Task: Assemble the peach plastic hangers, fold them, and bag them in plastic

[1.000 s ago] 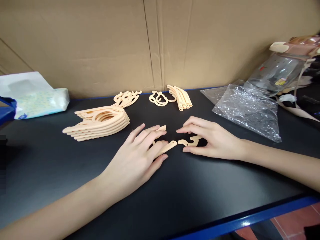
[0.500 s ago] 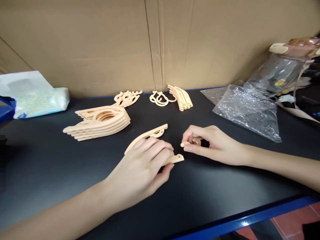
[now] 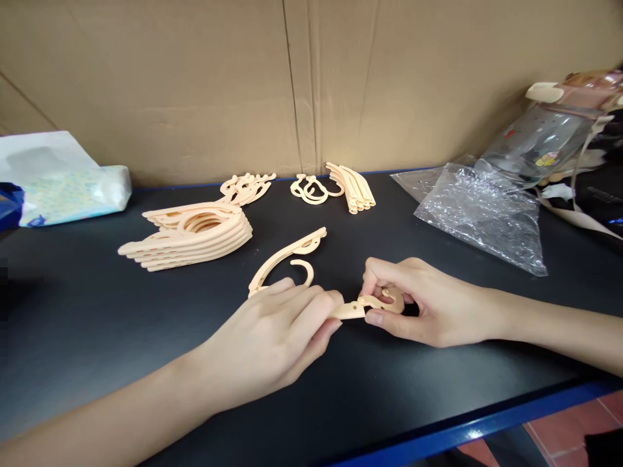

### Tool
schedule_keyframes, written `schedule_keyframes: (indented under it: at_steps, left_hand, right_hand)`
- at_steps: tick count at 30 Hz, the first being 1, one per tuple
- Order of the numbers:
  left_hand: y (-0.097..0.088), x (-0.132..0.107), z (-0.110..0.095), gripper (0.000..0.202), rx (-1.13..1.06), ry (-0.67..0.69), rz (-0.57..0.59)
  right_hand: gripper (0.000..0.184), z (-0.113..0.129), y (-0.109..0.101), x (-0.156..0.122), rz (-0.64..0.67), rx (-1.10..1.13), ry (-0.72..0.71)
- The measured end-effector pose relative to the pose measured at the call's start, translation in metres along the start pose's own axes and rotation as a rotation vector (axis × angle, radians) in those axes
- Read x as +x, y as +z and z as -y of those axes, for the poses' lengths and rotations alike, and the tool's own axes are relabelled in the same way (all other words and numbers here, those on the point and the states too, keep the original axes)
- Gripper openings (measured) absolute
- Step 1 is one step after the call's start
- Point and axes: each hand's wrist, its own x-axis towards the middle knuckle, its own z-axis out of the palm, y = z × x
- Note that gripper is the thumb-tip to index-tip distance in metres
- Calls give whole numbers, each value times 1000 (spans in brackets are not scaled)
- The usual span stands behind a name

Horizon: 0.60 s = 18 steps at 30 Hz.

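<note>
The left hand (image 3: pixel 280 331) was positioned palm down above the black table (image 3: pixel 146 311), fingers bent together and thumb drawn in close. It gripped a flat cream strip (image 3: pixel 349 311), whose drilled end projected from between thumb and forefinger toward the right hand (image 3: pixel 431 301). The rest of the strip was hidden under the fingers.

The right hand held a small hooked piece (image 3: pixel 392 302) in a narrow pinch, thumb on the near side and forefinger on the far side. The left end of this piece met the drilled end of the strip; whether the two were joined could not be determined. Both parts were located at the middle of the table, between the hands.

Just beyond the left hand lay a curved arm (image 3: pixel 287 251) and a round hook (image 3: pixel 311 272), each partly covered by that hand. Farther back, to the left, stood a stack of curved frames (image 3: pixel 214 245). A pile of small pieces (image 3: pixel 246 188), several loose hooks (image 3: pixel 315 200) and a bundle of curved strips (image 3: pixel 359 191) were arranged along the rear edge. A clear plastic bag (image 3: pixel 481 214) lay to the right.
</note>
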Motion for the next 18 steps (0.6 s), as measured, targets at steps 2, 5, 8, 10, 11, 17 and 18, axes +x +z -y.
schedule_keyframes:
  at_steps: [2, 5, 8, 10, 11, 17, 18]
  left_hand:
    - [0, 0, 0, 16, 21, 16, -8]
    - [0, -2, 0, 17, 47, 33, -28]
    - [1, -3, 0, 16, 61, 60, -40]
    - [1, -4, -1, 16, 67, 76, -26]
    - [1, -3, -1, 17, 62, 78, -12]
    - [4, 1, -5, 24, -71, 40, 42]
    - [5, 1, -5, 24, -89, 29, 47]
  right_hand:
    - [18, 1, 0, 1, 1, -47, -18]
    - [29, 2, 1, 0, 32, -141, -50]
    - [30, 2, 5, -2, 66, -204, -75]
    - [30, 3, 8, -5, 67, -253, -83]
    - [29, 3, 10, -5, 70, -281, -80]
    - [28, 5, 17, -5, 87, -369, -37]
    - [29, 6, 17, -4, 75, -363, -28]
